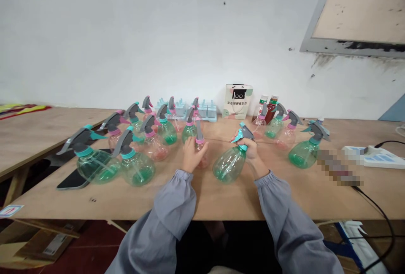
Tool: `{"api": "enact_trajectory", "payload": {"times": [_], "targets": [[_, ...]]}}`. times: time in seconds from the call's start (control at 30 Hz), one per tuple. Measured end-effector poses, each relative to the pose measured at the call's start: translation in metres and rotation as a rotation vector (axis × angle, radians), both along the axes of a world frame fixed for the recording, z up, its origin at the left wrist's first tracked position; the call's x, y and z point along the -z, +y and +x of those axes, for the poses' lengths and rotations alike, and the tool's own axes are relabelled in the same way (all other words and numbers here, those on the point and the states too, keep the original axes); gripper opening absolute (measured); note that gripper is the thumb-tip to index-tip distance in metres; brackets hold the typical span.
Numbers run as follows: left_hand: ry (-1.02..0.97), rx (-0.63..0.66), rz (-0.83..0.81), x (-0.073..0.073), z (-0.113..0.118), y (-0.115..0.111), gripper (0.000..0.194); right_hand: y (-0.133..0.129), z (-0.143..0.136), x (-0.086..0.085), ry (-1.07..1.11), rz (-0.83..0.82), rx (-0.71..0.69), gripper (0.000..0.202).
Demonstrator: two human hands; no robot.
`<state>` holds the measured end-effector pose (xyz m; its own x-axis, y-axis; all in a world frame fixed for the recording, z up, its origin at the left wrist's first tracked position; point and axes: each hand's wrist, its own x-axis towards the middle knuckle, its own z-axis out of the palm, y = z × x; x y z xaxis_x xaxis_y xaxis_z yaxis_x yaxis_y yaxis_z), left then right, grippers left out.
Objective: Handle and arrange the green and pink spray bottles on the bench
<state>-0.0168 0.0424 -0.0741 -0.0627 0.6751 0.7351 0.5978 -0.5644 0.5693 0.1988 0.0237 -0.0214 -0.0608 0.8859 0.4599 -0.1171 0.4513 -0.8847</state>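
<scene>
My right hand [250, 149] is wrapped around the neck of a green spray bottle [228, 165], just under its grey and teal trigger head. That bottle leans, its base to the left and its head up to the right. Beside it, my left hand [191, 154] closes round the neck and upper side of a pink spray bottle [203, 161], which stands upright; part of its body is hidden by the fingers. Close on the left are more bottles, among them a green spray bottle [138, 167] and a pink spray bottle [155, 146]. Another green spray bottle [303, 154] stands to the right.
A printed box [238, 102] and red-filled bottles [272, 109] stand along the wall near light-blue plastic moulds [207, 111]. A phone [73, 179] lies under the leftmost bottles. At right are a power strip [384, 159] and a blurred-out object with a cable [376, 207].
</scene>
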Motion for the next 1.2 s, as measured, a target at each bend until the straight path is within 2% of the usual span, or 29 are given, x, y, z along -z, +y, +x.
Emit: {"api": "enact_trajectory", "payload": {"times": [0.17, 0.33, 0.53, 0.67, 0.9, 1.1, 1.2], "targets": [[0.004, -0.005, -0.023, 0.0002, -0.0007, -0.0006, 0.019, -0.0007, -0.0048, -0.0006, 0.013, -0.036, -0.071, 0.035], [0.032, 0.031, -0.025, 0.0004, -0.0022, -0.0001, 0.02, 0.0002, 0.0006, 0.0031, 0.045, -0.024, -0.006, 0.019], [0.047, 0.039, -0.019, 0.001, -0.004, 0.0017, 0.02, -0.0002, -0.002, 0.0021, 0.045, -0.041, -0.056, 0.031], [0.051, 0.031, -0.019, 0.0022, -0.004, 0.0022, 0.02, -0.0008, 0.0021, 0.0032, 0.168, 0.019, 0.006, 0.017], [0.049, 0.038, -0.006, 0.0035, -0.0037, 0.0024, 0.016, 0.0, -0.0026, 0.004, 0.284, -0.03, -0.087, 0.016], [0.04, 0.041, -0.007, 0.0042, -0.0034, 0.003, 0.018, 0.0001, 0.0031, 0.0036, 0.313, 0.018, 0.037, 0.012], [0.041, 0.043, -0.01, 0.0046, -0.0041, 0.0039, 0.018, -0.0007, 0.0029, 0.0016, 0.242, -0.003, 0.031, 0.014]]}}
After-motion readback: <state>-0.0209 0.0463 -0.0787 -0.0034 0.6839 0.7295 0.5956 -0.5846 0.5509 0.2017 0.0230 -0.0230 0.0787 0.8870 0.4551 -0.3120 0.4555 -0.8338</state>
